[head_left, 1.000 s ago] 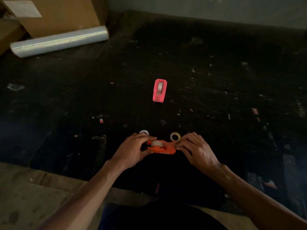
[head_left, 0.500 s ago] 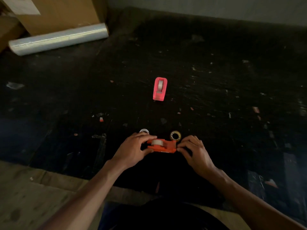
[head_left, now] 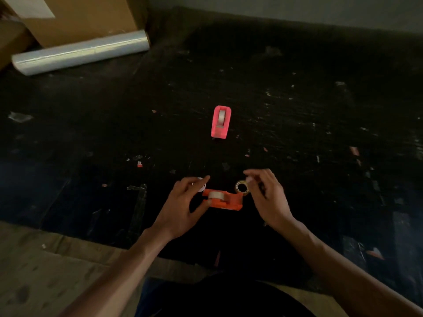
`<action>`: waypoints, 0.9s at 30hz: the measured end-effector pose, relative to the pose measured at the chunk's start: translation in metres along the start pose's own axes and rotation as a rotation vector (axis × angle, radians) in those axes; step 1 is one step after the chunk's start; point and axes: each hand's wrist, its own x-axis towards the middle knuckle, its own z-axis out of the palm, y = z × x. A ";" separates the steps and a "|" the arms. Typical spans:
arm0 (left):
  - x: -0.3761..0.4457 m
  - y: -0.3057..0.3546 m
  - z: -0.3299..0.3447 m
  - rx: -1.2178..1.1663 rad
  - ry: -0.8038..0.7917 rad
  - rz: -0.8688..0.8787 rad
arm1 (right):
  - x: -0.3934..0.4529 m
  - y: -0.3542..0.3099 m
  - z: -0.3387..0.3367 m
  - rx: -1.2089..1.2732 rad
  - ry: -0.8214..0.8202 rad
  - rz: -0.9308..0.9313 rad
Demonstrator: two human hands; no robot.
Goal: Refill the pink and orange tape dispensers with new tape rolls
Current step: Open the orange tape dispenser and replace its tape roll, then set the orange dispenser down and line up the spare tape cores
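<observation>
A clear plastic-film roll (head_left: 80, 52) is lying at the far left corner of the black, scrap-littered mat (head_left: 297, 110), against a brown cardboard box (head_left: 84, 17) cut off by the frame. The left hand (head_left: 183, 207), fingers spread, is touching the orange plastic tape dispenser (head_left: 225, 200) with its thumb; a white ring (head_left: 201, 186) behind it is mostly hidden. The pink tape dispenser (head_left: 220, 122) is standing mid-mat, loaded. The right hand (head_left: 267, 197) is pinching something small, too blurred to identify, above a yellowish tape roll (head_left: 242, 186). Dim lighting is obscuring detail.
</observation>
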 end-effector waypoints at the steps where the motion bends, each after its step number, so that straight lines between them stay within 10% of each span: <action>1: -0.001 -0.003 -0.001 0.001 0.053 -0.004 | 0.003 -0.005 0.000 -0.049 -0.076 -0.037; 8: 0.030 -0.030 -0.012 0.111 0.224 -0.158 | 0.012 -0.022 0.030 -0.658 -0.487 -0.215; 15: 0.047 -0.047 0.004 0.394 0.193 -0.233 | 0.022 -0.030 0.026 -0.518 -0.566 -0.176; 27: 0.051 -0.048 0.006 0.440 0.169 -0.259 | 0.152 -0.014 -0.008 -0.167 0.146 0.322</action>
